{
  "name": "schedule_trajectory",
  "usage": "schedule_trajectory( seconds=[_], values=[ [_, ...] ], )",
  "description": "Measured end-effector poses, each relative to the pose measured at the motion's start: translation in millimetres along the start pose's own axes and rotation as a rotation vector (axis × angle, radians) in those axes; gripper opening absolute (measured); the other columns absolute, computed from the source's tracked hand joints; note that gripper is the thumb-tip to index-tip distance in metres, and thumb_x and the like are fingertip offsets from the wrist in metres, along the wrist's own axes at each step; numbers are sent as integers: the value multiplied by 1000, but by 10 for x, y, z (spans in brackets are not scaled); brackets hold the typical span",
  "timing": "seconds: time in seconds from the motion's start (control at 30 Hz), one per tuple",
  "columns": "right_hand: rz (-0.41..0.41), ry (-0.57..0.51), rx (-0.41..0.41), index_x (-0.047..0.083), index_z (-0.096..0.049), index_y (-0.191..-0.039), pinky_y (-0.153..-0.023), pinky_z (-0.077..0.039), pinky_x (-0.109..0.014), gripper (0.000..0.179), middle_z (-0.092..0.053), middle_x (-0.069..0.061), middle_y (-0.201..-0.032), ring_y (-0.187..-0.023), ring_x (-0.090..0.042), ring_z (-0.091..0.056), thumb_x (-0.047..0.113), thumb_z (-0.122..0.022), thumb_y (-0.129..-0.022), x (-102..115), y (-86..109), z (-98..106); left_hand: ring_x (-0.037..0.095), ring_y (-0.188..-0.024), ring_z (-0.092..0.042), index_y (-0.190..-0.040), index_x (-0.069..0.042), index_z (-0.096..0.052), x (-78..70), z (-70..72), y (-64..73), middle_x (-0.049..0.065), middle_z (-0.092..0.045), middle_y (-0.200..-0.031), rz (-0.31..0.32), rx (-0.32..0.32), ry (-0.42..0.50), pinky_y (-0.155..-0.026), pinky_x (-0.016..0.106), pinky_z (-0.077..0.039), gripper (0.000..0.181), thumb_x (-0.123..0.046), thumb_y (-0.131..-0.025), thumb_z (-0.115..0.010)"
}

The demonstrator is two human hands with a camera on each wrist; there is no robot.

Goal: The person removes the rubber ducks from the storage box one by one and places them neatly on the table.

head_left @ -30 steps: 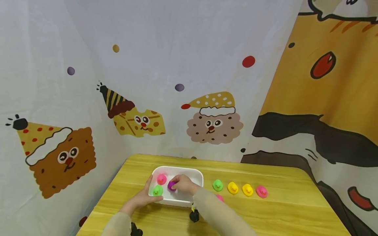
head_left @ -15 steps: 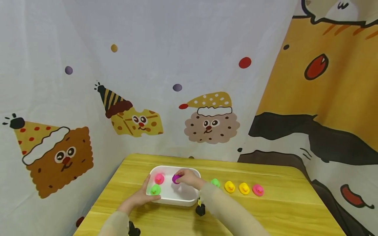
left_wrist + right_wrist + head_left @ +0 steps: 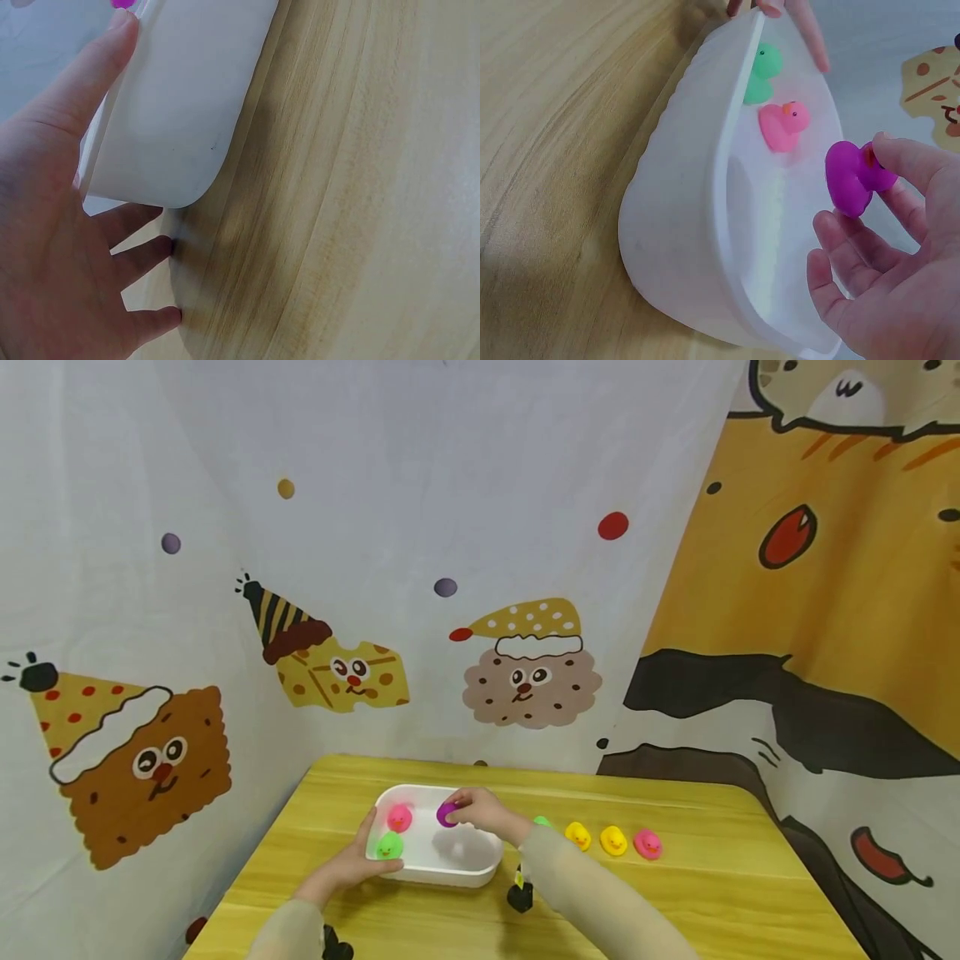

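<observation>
A purple rubber duck (image 3: 851, 178) is pinched between the thumb and fingers of my right hand (image 3: 487, 814), above the inside of a white plastic tub (image 3: 442, 877). The right wrist view shows the duck apart from the tub floor. Around the tub's left end is my left hand (image 3: 348, 866), thumb on the near rim and fingers spread at the end wall (image 3: 172, 112). Inside the tub's left side sit a pink duck (image 3: 400, 817) and a green duck (image 3: 390, 846), with the green one nearer my left thumb.
Right of the tub, two yellow ducks (image 3: 613, 841) and a pink duck (image 3: 648, 844) stand in a row on the wooden table (image 3: 712, 885). A green duck (image 3: 542, 822) there is partly hidden by my right forearm. Behind hangs a cartoon-printed cloth (image 3: 420, 510).
My right hand has raised the purple duck from low in the tub, toward the back and right. My left hand keeps its place on the tub. The head view has shifted slightly.
</observation>
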State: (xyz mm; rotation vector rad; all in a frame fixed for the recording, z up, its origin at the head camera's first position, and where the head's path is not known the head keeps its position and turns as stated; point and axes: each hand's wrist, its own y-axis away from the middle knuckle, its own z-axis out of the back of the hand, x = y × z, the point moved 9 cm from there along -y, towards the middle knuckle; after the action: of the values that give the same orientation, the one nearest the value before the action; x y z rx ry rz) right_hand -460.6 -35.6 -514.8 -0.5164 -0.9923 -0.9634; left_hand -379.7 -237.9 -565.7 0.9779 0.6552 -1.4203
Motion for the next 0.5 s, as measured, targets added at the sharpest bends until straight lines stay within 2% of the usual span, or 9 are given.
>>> schedule_trajectory(
  seconds=[0.27,0.5],
  values=[
    [31,-14,19,9,-71,-106,-80,-50,-51,22,-67,-7,-105,-89,-20,-61,19,-73,-86,130,141,40,57,-133,-26,-154,-6,9,22,-10,-4,38,-8,-152,-6,-2,8,-106,68,-20,120,-29,-78,-81],
    [35,-12,-1,11,-71,-106,-77,-50,-45,23,-68,-6,-106,-90,-19,-62,20,-74,-86,135,187,112,57,-134,-22,-154,-7,10,12,-13,2,35,-1,-154,-5,18,11,-105,70,-19,119,-31,-80,-80]
  ],
)
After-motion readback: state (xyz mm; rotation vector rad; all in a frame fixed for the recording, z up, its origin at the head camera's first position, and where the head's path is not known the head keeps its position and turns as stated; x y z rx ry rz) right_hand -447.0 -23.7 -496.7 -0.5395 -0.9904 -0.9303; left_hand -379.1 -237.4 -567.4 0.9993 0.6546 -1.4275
